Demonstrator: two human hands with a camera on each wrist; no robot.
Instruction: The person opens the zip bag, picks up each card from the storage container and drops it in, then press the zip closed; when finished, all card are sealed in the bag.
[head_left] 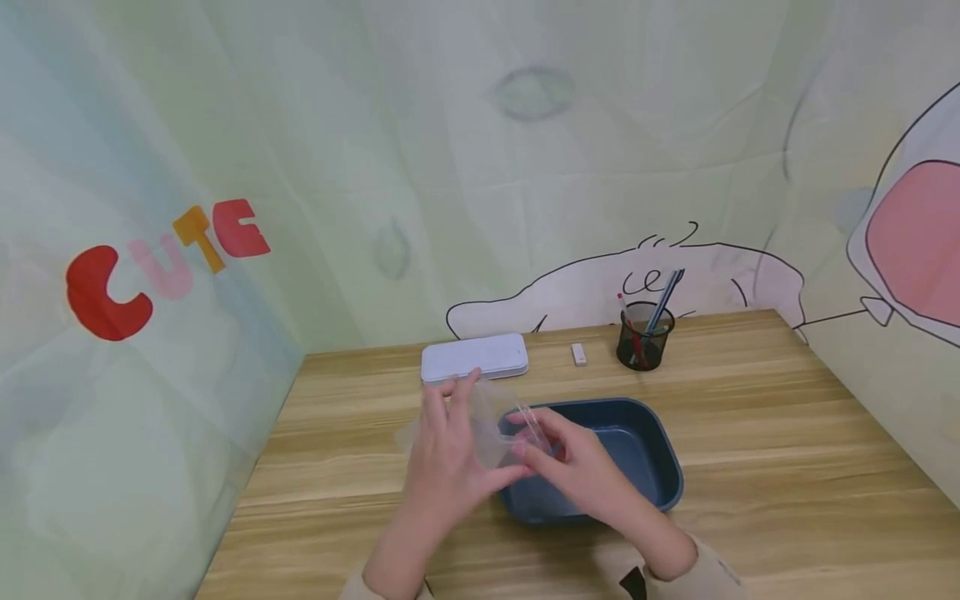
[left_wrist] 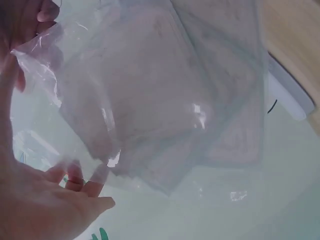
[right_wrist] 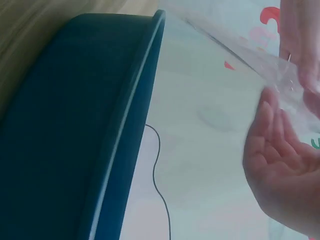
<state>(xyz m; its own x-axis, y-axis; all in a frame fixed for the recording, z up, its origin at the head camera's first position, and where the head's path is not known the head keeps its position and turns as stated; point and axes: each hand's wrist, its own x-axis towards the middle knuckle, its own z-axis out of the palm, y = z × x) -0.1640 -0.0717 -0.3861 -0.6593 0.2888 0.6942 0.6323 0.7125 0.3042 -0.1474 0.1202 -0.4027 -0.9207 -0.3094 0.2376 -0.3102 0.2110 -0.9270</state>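
Observation:
A clear plastic bag [head_left: 491,417] is held up between both hands above the left part of a dark blue bin [head_left: 632,458]. Inside it, the left wrist view shows several translucent flat sheets or smaller bags [left_wrist: 150,85], overlapping at angles. My left hand [head_left: 444,457] holds the bag from the left, fingers upward and thumb reaching toward the other hand. My right hand [head_left: 576,460] pinches the bag's right edge between thumb and fingers. In the right wrist view the bag is seen nearly edge-on, partly cut off by the frame.
Behind the hands, a white flat case [head_left: 474,358] lies at the table's back edge. A small white block [head_left: 578,354] and a black mesh pen cup [head_left: 642,346] with pens stand to its right. A printed curtain [head_left: 360,208] borders the wooden table [head_left: 765,492].

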